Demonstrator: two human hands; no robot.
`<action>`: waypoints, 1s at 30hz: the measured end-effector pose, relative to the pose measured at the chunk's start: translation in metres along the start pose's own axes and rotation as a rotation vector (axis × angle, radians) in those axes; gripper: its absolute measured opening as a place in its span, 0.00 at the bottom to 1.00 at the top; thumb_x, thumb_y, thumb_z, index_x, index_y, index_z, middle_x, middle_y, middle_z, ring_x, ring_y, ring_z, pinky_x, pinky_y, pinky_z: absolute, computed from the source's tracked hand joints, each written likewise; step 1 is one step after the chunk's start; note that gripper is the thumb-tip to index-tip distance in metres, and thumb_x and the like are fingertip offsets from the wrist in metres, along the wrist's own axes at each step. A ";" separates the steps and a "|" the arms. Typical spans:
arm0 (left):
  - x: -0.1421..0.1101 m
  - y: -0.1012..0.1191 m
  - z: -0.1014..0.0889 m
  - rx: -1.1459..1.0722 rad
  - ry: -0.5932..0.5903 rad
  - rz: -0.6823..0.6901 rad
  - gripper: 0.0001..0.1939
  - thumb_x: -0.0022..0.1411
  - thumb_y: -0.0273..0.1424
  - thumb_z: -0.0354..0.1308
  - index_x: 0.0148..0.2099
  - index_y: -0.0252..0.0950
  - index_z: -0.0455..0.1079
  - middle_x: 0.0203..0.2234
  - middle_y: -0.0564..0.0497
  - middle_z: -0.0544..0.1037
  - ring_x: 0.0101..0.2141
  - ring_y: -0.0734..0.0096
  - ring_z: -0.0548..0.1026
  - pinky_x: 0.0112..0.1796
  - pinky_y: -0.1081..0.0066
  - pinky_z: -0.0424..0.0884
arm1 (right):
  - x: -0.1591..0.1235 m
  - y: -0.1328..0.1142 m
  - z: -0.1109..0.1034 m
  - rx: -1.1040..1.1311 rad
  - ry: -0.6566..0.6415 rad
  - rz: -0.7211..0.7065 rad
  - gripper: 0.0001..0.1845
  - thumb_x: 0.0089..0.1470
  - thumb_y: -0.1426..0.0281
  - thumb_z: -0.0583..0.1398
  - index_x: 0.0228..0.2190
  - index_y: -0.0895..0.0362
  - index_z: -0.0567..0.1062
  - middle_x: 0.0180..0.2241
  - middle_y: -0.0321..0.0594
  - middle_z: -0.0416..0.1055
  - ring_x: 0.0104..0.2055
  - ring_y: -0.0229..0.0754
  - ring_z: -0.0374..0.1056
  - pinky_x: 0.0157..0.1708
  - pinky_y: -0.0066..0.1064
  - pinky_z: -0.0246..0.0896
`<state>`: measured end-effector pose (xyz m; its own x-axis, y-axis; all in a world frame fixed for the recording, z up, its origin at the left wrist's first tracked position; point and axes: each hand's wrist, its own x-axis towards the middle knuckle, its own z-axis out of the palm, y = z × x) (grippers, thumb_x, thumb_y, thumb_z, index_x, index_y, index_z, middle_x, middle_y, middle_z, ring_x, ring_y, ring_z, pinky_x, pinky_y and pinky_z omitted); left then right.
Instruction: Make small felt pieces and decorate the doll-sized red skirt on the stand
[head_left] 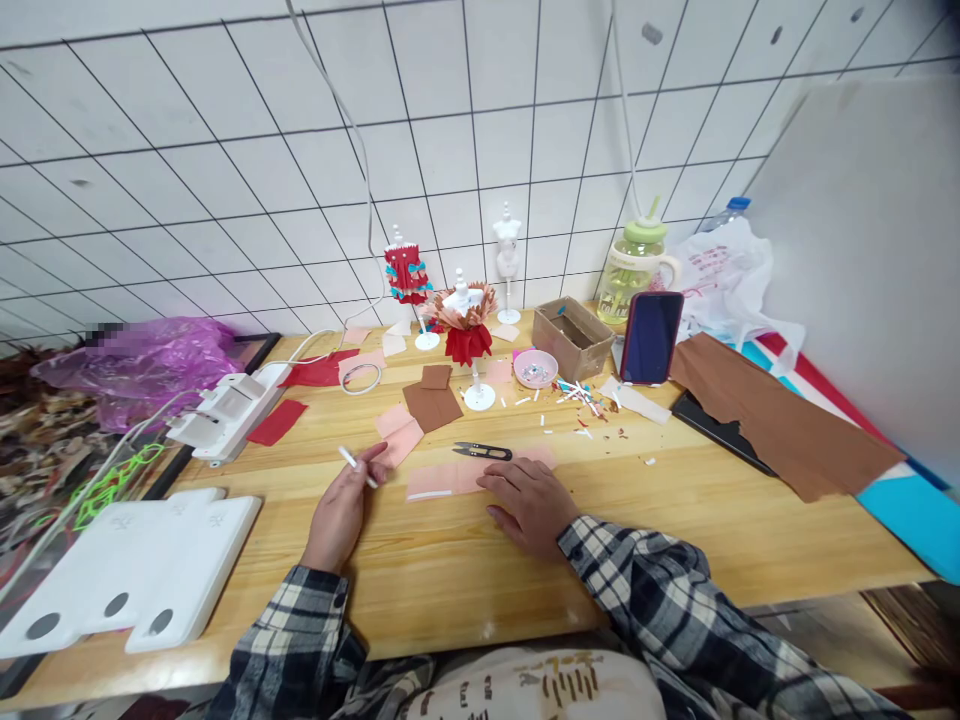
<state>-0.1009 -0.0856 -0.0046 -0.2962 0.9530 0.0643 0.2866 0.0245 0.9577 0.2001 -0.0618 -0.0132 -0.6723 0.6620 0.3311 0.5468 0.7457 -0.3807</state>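
My left hand is closed around a slim white stick-like thing that pokes out past the fingers; its kind is unclear. Flat on the table before me lies a long pink strip with a narrow white band along its near left edge. My right hand rests with outstretched fingers on this strip, covering part of it. Black thread snips lie across the strip's far side, just beyond my right fingertips. A folded pink piece is close to my left fingers, partly touching brown pieces.
Behind stand small white dress forms, two dressed in red. A pink bowl, cardboard box, white scraps and upright phone are right of centre. A power strip and white panel occupy the left.
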 end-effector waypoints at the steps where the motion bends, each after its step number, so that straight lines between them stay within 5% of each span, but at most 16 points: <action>1: 0.001 -0.001 -0.001 -0.078 -0.051 -0.029 0.26 0.62 0.46 0.54 0.54 0.33 0.69 0.29 0.50 0.75 0.36 0.65 0.73 0.46 0.64 0.66 | 0.000 0.000 0.000 0.004 0.014 -0.012 0.20 0.58 0.66 0.57 0.51 0.56 0.69 0.52 0.46 0.69 0.51 0.49 0.62 0.50 0.44 0.57; 4: 0.000 -0.002 -0.003 -0.131 -0.084 -0.061 0.25 0.59 0.43 0.59 0.54 0.33 0.68 0.33 0.48 0.78 0.40 0.63 0.74 0.50 0.62 0.65 | -0.001 0.001 0.000 0.014 0.039 -0.028 0.19 0.57 0.68 0.58 0.51 0.56 0.70 0.51 0.46 0.70 0.50 0.50 0.63 0.50 0.45 0.58; 8: -0.008 0.013 0.003 0.162 -0.036 0.076 0.23 0.65 0.44 0.51 0.57 0.37 0.64 0.38 0.47 0.80 0.46 0.61 0.75 0.53 0.59 0.63 | 0.006 -0.010 -0.007 0.078 0.103 -0.054 0.19 0.57 0.70 0.57 0.51 0.56 0.69 0.50 0.45 0.71 0.49 0.49 0.64 0.50 0.45 0.59; 14: -0.019 0.038 0.043 0.541 -0.374 0.448 0.15 0.69 0.37 0.46 0.47 0.38 0.71 0.42 0.45 0.79 0.43 0.62 0.75 0.45 0.64 0.68 | 0.029 -0.037 -0.007 0.338 0.273 -0.141 0.25 0.59 0.74 0.52 0.58 0.55 0.60 0.50 0.42 0.72 0.48 0.44 0.66 0.52 0.41 0.60; 21: -0.025 0.036 0.073 0.643 -0.463 0.689 0.13 0.69 0.34 0.44 0.38 0.37 0.69 0.30 0.49 0.76 0.35 0.63 0.72 0.48 0.55 0.61 | 0.023 -0.027 0.005 0.418 0.426 -0.015 0.23 0.57 0.74 0.55 0.54 0.54 0.66 0.48 0.44 0.72 0.49 0.46 0.65 0.50 0.42 0.62; 25: -0.033 0.034 0.074 0.513 -0.501 0.692 0.15 0.69 0.36 0.39 0.37 0.37 0.64 0.28 0.49 0.72 0.33 0.63 0.68 0.42 0.57 0.62 | 0.021 -0.025 0.005 0.480 0.403 -0.001 0.20 0.58 0.74 0.53 0.52 0.54 0.69 0.43 0.42 0.75 0.45 0.45 0.68 0.47 0.41 0.63; 30: -0.040 0.034 0.070 0.330 -0.535 0.520 0.13 0.70 0.36 0.39 0.39 0.37 0.62 0.32 0.47 0.71 0.34 0.64 0.68 0.38 0.64 0.67 | 0.023 -0.024 0.004 0.475 0.361 -0.028 0.21 0.58 0.75 0.52 0.52 0.52 0.69 0.41 0.40 0.77 0.43 0.44 0.68 0.49 0.40 0.63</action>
<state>-0.0158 -0.1018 0.0060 0.3998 0.8804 0.2551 0.5457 -0.4523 0.7054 0.1692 -0.0653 0.0001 -0.4259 0.6883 0.5872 0.1928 0.7031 -0.6844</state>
